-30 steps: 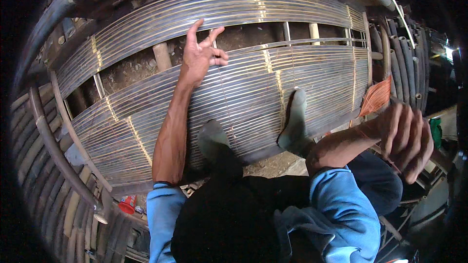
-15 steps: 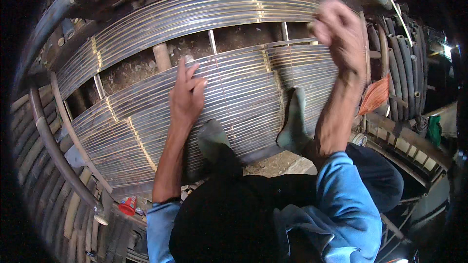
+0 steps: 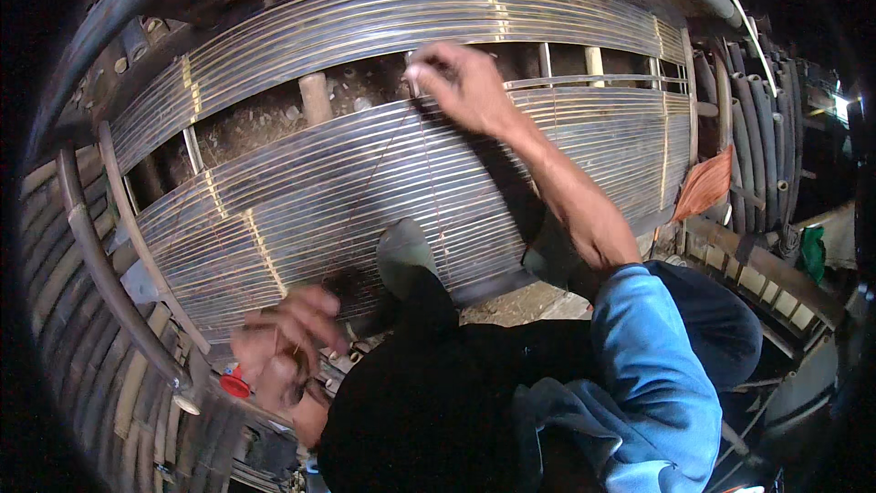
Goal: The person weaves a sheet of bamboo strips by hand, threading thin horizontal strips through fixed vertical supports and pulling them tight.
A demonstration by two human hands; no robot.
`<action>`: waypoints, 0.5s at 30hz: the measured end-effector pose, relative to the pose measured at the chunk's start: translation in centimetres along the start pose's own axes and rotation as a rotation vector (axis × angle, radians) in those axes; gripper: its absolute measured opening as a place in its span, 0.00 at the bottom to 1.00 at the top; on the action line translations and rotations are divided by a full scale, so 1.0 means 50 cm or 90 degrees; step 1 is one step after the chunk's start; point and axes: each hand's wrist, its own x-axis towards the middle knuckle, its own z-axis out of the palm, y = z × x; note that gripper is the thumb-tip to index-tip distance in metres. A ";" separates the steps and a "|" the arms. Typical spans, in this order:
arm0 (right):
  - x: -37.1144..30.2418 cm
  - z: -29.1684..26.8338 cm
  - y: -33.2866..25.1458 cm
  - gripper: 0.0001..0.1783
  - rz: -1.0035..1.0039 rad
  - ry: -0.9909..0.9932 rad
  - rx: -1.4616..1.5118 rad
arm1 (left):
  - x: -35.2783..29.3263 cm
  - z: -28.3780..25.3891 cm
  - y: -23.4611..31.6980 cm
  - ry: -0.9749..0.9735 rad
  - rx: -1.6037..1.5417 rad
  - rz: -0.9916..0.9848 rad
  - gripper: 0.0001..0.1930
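My right hand [image 3: 461, 82] is pinched shut on a thin thread [image 3: 429, 173] at the upper edge of the lower slat panel [image 3: 365, 192]. The thread runs down across that panel toward my left hand [image 3: 283, 347], which sits below the panel's lower edge, fingers curled; it is blurred, so I cannot tell what it grips. A red cap [image 3: 234, 385] lies just beside that hand. An orange cloth [image 3: 704, 184] hangs at the panel's right end.
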 end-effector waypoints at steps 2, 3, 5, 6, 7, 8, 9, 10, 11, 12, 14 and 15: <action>-0.031 0.035 -0.061 0.17 -0.170 -0.090 -0.010 | -0.046 -0.010 0.013 0.043 0.038 -0.021 0.22; -0.060 0.050 -0.068 0.17 -0.162 -0.081 -0.008 | -0.054 -0.005 0.011 0.068 0.078 -0.050 0.21; -0.093 0.091 -0.092 0.17 -0.370 -0.065 -0.013 | -0.084 -0.002 0.016 0.114 0.125 -0.088 0.21; -0.096 0.089 -0.093 0.17 -0.369 -0.066 -0.011 | -0.096 -0.001 0.016 0.162 0.175 -0.128 0.20; -0.101 0.078 -0.096 0.16 -0.298 -0.186 -0.019 | -0.098 0.003 0.009 0.172 0.164 -0.128 0.20; -0.108 0.073 -0.097 0.16 -0.223 -0.304 -0.027 | -0.104 0.009 0.022 0.169 0.163 -0.130 0.20; -0.132 0.098 -0.087 0.15 -0.219 -0.237 0.017 | -0.108 0.021 0.047 0.222 0.298 -0.305 0.20; -0.146 0.101 -0.102 0.15 -0.213 -0.230 0.014 | -0.123 0.014 0.049 0.233 0.253 -0.309 0.21; -0.156 0.101 -0.119 0.14 -0.219 -0.204 0.042 | -0.145 0.007 0.053 0.253 0.209 -0.312 0.21; -0.162 0.101 -0.130 0.13 -0.223 -0.177 0.069 | -0.163 0.007 0.036 0.245 0.206 -0.309 0.21; -0.163 0.103 -0.132 0.13 -0.216 -0.153 0.074 | -0.187 0.012 0.032 0.310 0.191 -0.228 0.17; -0.168 0.095 -0.126 0.13 -0.190 -0.225 0.075 | -0.196 0.009 0.027 0.336 0.241 -0.212 0.15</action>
